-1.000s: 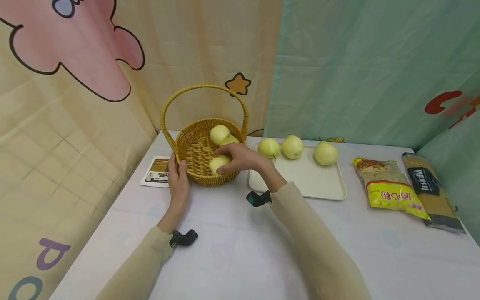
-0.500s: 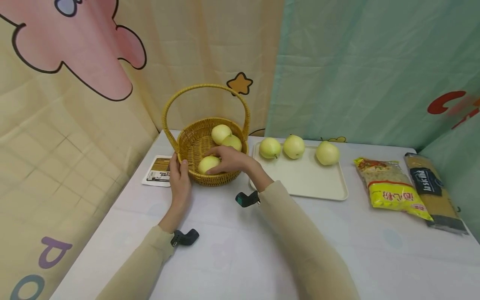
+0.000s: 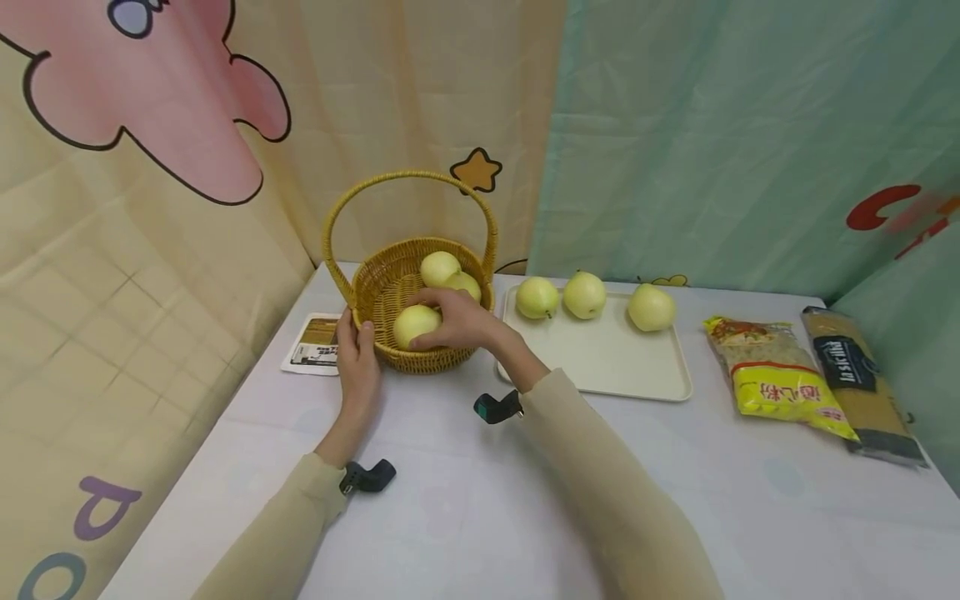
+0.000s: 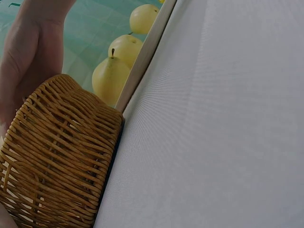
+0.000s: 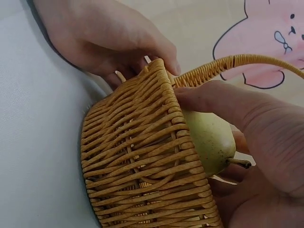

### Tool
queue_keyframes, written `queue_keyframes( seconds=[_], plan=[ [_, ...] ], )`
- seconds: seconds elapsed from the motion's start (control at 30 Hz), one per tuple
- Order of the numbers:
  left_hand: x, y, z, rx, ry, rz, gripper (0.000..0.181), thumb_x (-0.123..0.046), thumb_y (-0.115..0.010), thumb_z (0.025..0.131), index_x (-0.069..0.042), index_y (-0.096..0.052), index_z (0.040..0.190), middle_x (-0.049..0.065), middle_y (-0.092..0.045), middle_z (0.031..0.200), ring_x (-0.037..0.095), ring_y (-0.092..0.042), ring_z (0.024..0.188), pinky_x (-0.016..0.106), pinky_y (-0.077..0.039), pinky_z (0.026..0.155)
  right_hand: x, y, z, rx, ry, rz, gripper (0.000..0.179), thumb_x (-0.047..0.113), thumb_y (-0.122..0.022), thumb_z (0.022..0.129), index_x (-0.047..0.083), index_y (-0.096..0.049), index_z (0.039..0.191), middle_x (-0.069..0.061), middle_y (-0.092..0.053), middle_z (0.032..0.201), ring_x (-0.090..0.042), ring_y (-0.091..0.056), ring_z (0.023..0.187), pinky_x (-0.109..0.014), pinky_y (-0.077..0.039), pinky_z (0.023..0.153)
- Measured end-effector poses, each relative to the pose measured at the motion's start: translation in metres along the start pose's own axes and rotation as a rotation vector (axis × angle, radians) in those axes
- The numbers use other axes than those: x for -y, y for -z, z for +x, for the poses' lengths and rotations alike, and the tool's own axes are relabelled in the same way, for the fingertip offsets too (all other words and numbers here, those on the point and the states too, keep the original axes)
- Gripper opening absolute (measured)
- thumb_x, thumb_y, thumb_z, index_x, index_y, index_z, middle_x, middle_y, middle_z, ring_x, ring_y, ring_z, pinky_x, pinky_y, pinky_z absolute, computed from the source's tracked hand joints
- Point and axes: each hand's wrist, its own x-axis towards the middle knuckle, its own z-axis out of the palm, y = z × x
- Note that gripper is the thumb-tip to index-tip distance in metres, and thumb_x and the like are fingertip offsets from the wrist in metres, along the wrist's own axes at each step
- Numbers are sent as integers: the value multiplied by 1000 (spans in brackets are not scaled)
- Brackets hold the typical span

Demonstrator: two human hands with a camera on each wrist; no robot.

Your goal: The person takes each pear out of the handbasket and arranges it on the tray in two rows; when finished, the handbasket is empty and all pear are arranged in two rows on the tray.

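In the head view, my left hand (image 3: 357, 354) holds the near left side of a woven wicker basket (image 3: 420, 362) with a tall arched handle. My right hand (image 3: 463, 321) grips a pale yellow-green pear (image 3: 415, 326) inside the front of the basket, thumb on its near side. From the right wrist view, that pear (image 5: 209, 140) shows its stem and sits just behind the rim, between thumb and fingers. Behind it in the basket lie two more pears, one at the back (image 3: 438, 268) and one at the right (image 3: 464, 286), the latter partly hidden by the right hand.
A white tray (image 3: 600, 367) stands right of the basket, with three pears (image 3: 584, 295) along its far edge. Farther right lie a yellow food bag (image 3: 780, 379) and a brown package (image 3: 862, 383). A flat printed packet (image 3: 313, 344) lies left of the basket, and curtains hang behind.
My right hand has carried the pear leftward inside the basket, uncovering more of the right-hand pear. My left hand stays at the basket's side.
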Motion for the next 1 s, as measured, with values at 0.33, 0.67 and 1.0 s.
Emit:
queue_keyframes(
  seconds=[0.33,0.67,1.0],
  plan=[
    [-4,-1,0,-3,9,-13,56,-28,-39,115,-12,-25,167,7,-31,172,20,-28,159,39,-23,132,1,8,-21,-271,10,119,64,31,-87,84,21,-64,143,-3,-66,140,-22,-65,124,-41,-58,96],
    [-1,-2,0,20,29,-19,57,-25,-38,115,-9,-21,168,11,-28,172,23,-25,160,40,-21,132,-2,22,-66,-514,-1,212,75,23,-89,84,13,-54,150,-5,-62,146,-22,-60,131,-47,-54,106],
    [-3,-1,-1,14,7,-52,58,-30,-39,115,-9,-24,167,9,-33,171,21,-29,158,40,-25,131,-8,24,-107,-661,-72,185,67,23,-88,83,13,-60,143,-3,-66,138,-22,-62,126,-47,-57,96]
  ],
)
